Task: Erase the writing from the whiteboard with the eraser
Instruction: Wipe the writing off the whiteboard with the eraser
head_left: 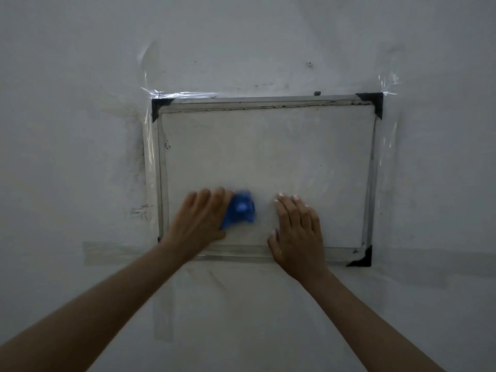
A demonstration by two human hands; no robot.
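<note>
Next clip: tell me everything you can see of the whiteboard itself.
The whiteboard is a rectangular panel with a thin grey metal-looking frame and black corner caps on three visible corners; the lower left corner is hidden by the left forearm. Clear tape fixes it flat to a pale surface. Its face looks nearly blank, with only faint smudges and a small dark mark near the left edge. The left hand holds a blue eraser, blurred, against its lower part; the right hand lies flat on it, across the bottom frame.

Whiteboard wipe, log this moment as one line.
step: wiping | left hand: grips blue eraser on whiteboard lower left | right hand: flat, bracing board | writing: none plainly visible
</note>
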